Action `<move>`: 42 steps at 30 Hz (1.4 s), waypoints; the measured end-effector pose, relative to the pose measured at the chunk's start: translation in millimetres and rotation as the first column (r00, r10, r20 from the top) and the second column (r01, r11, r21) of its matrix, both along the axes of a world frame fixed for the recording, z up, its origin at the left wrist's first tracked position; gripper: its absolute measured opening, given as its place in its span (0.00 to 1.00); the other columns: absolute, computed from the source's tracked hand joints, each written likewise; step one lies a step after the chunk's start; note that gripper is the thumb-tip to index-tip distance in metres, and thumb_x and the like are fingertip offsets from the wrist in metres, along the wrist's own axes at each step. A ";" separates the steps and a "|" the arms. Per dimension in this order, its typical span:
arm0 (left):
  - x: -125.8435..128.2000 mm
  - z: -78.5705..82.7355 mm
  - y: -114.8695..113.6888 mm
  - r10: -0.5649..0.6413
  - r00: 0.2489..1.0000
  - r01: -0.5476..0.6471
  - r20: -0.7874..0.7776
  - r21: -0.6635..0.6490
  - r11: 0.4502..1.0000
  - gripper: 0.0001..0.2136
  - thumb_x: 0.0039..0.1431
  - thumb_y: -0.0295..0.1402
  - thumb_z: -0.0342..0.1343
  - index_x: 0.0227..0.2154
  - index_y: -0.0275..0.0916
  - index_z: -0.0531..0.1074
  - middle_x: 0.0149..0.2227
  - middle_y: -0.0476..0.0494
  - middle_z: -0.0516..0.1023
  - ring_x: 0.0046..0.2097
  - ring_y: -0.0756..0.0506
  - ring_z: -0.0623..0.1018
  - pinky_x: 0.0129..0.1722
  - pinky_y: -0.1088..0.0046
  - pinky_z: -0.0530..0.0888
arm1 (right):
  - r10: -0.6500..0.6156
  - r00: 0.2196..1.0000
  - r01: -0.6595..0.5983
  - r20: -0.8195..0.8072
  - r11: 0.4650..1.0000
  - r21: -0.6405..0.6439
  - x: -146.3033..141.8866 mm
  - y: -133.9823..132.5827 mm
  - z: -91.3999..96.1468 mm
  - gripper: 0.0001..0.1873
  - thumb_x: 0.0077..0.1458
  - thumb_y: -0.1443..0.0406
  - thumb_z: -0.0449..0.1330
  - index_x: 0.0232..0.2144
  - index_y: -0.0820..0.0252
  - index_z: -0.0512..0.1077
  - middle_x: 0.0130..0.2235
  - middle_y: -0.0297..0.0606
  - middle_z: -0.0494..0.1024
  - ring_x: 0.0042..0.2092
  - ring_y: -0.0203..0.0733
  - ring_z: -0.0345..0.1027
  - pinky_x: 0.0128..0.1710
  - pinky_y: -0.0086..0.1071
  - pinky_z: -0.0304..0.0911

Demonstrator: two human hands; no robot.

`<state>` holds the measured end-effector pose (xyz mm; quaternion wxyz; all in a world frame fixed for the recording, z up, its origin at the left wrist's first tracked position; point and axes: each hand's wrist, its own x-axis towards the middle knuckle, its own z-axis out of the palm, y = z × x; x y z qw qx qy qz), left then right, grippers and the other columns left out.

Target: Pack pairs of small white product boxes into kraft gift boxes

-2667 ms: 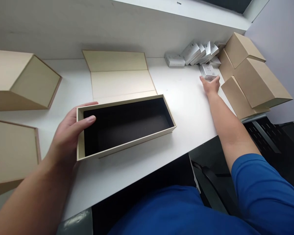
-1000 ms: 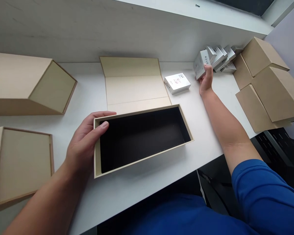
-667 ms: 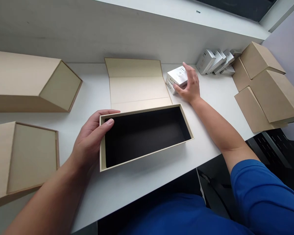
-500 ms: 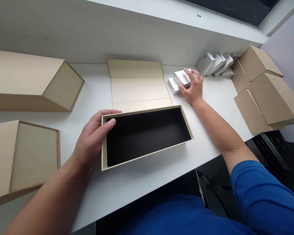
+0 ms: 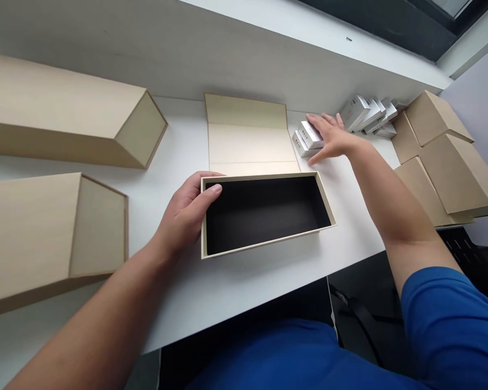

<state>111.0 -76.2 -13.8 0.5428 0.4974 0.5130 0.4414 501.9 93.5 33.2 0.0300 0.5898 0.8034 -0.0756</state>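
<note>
My left hand (image 5: 189, 214) grips the left end of a cardboard box (image 5: 268, 211), its thumb over the rim and its fingers behind. The box has cream edges and a black inside with nothing in it, and it is tilted toward me. Its hinged lid (image 5: 252, 143) lies folded back on the table. At the right, my right hand (image 5: 329, 138) is spread over a small white box (image 5: 310, 134), which rests on another small white box (image 5: 301, 147). The fingers partly cover both; whether they touch them is hard to tell.
Two long beige boxes (image 5: 61, 108) lie at the left of the white table (image 5: 215, 303). Several white boxes (image 5: 360, 112) lean against the wall at the back right. Beside them is a pile of brown boxes (image 5: 451, 157). The table's front edge runs close to my body.
My right hand has opened from around the upper small white box, its fingers now spread wider. The view has shifted, so most things appear farther right. My left hand still holds the box.
</note>
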 end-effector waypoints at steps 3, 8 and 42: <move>0.3 -1.9 0.0 -0.002 1.000 0.003 -0.022 0.048 0.999 0.15 0.59 0.46 0.62 0.43 0.42 0.76 0.41 0.46 0.79 0.42 0.42 0.76 0.43 0.66 0.71 | -0.100 0.990 0.108 0.101 0.991 -0.083 -21.0 25.5 7.6 0.66 0.33 0.51 0.82 0.72 0.51 0.61 0.70 0.51 0.67 0.74 0.74 0.55 0.76 0.71 0.50; 2.4 -9.1 -0.4 -0.017 0.999 0.025 -0.044 0.191 0.981 0.16 0.62 0.50 0.57 0.41 0.42 0.72 0.40 0.44 0.77 0.45 0.39 0.75 0.49 0.63 0.71 | -0.201 0.971 0.211 0.128 0.975 -0.068 -32.2 26.6 16.8 0.43 0.26 0.57 0.84 0.47 0.58 0.74 0.44 0.44 0.79 0.54 0.65 0.74 0.59 0.67 0.69; 6.4 -25.2 7.3 -0.066 0.982 0.045 0.176 0.121 0.992 0.47 0.46 0.47 0.70 0.65 0.46 0.50 0.54 0.36 0.79 0.60 0.29 0.80 0.62 0.48 0.73 | 0.076 0.995 -0.090 -0.059 0.955 -0.281 -124.9 -204.1 55.2 0.34 0.68 0.36 0.48 0.46 0.58 0.73 0.50 0.50 0.82 0.61 0.63 0.72 0.77 0.74 0.34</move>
